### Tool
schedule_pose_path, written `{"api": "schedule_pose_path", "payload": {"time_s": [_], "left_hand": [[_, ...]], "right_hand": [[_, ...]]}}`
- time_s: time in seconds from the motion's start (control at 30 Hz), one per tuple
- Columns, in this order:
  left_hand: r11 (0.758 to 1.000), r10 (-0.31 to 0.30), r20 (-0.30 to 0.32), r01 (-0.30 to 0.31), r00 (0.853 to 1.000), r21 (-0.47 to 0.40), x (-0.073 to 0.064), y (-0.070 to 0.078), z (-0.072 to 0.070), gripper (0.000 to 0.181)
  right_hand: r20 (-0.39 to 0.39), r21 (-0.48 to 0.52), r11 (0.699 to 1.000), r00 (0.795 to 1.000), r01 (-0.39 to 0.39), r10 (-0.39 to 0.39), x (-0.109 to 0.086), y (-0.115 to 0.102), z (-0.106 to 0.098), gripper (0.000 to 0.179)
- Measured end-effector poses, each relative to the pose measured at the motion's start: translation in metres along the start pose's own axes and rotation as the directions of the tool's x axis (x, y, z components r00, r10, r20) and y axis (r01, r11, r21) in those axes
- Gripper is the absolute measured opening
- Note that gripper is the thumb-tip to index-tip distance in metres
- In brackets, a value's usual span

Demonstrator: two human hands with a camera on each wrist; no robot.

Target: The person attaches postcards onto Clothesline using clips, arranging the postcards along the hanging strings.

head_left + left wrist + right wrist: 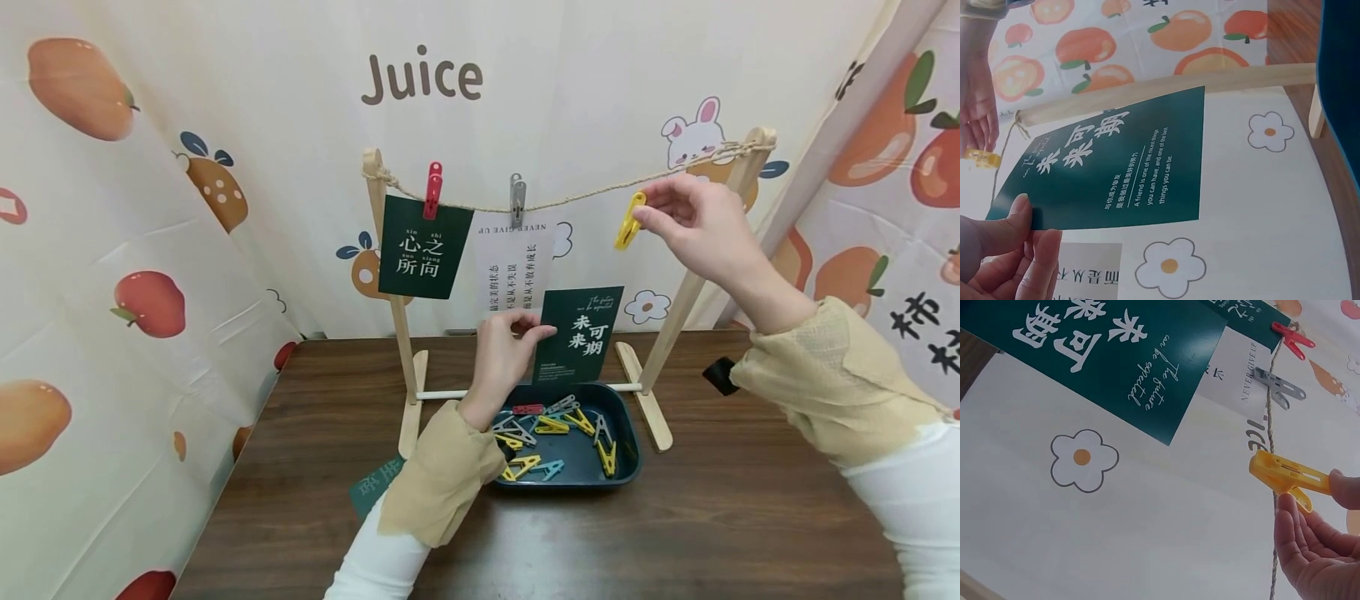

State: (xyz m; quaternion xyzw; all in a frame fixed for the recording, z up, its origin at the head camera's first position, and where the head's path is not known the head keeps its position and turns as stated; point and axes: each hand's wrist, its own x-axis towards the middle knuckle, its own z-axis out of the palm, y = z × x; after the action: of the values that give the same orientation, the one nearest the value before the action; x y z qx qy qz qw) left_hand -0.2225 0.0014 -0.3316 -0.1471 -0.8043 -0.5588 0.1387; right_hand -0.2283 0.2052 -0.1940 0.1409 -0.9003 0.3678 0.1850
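Note:
My left hand [506,354] pinches a dark green card [579,333] by its left edge, between thumb and fingers, in front of the wooden stand. The card tilts slightly, below the twine [592,197]. Up at the right, my right hand [701,221] holds a yellow clothespin [630,220] between thumb and fingers, close to the twine. On the twine, a red clothespin [432,192] holds another green card [425,250], and a grey clothespin [517,202] holds a white card [513,262], partly hidden behind my left hand.
A dark blue tray [577,479] with several loose clothespins stands under the stand, partly behind my left wrist. Another green card [375,486] lies on the table [315,433], partly under my left forearm. Wooden posts [688,300] bear the twine. A printed curtain [300,83] hangs behind.

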Motion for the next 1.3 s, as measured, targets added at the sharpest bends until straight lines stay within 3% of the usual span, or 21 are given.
{"api": "schedule_pose_path", "payload": {"time_s": [0.47,0.83,1.3], "left_hand": [[0.998,-0.067,-0.01,0.067,0.998,-0.021,0.018,0.009,0.009,0.014],[0.999,-0.018,-0.009,0.018,1.0,-0.046,0.033,0.018,0.014,0.014],[0.998,0.001,-0.037,-0.003,0.999,-0.055,0.047,0.031,0.016,0.014]], "right_hand": [[0.037,0.041,0.995,0.995,-0.092,0.09,0.018,-0.005,-0.009,0.034],[0.004,0.003,0.999,0.999,-0.048,0.048,0.031,-0.012,-0.017,0.033],[0.004,0.027,0.998,0.998,-0.065,0.065,0.043,-0.018,-0.021,0.029]]}}
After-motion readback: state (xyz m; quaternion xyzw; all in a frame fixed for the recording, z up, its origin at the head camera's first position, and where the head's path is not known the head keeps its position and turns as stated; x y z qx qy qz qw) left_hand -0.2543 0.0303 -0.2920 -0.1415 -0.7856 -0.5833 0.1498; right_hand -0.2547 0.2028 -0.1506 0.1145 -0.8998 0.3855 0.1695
